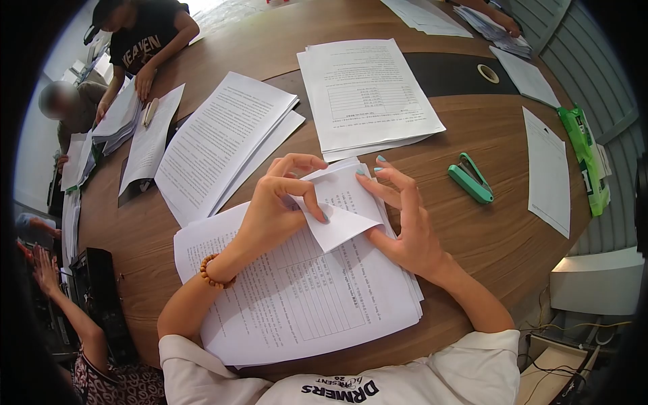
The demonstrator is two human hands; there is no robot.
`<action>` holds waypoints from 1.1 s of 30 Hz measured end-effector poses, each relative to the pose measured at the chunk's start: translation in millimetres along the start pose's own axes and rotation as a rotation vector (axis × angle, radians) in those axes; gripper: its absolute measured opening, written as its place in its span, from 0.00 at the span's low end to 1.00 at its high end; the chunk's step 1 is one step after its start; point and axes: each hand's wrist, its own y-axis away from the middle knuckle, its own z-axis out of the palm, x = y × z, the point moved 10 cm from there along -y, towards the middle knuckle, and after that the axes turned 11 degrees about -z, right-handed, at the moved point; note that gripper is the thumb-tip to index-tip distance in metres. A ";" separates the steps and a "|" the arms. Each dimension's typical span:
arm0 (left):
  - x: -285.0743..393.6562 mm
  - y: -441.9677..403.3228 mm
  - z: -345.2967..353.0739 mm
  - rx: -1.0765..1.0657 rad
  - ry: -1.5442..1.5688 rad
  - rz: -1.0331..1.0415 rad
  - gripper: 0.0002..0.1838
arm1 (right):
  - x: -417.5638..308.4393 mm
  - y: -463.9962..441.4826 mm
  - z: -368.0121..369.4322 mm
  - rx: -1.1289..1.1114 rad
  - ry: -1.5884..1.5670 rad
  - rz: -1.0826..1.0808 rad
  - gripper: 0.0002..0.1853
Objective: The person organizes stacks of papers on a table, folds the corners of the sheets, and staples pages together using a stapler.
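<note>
A thick stack of printed sheets lies on the table right in front of me. My left hand, with a beaded bracelet on its wrist, pinches the top sheets near their upper edge. A corner flap of paper is folded over, showing its blank side, between both hands. My right hand grips the same papers from the right: its thumb is at the flap's tip and its fingertips rest on the far edge. A green stapler lies to the right, apart from both hands.
More printed stacks and papers lie beyond my hands. A tape roll, a single sheet and a green packet are on the right. Another person handles papers at the far left; a co-worker's arm is at lower left.
</note>
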 end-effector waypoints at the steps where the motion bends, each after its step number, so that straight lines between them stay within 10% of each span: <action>1: -2.9 -0.4 0.6 -0.013 0.009 -0.043 0.10 | -0.7 -0.4 -0.9 0.002 0.007 0.005 0.34; 33: 0.3 -0.2 2.3 -0.033 -0.035 0.043 0.08 | 2.1 1.3 2.1 0.074 -0.133 0.017 0.32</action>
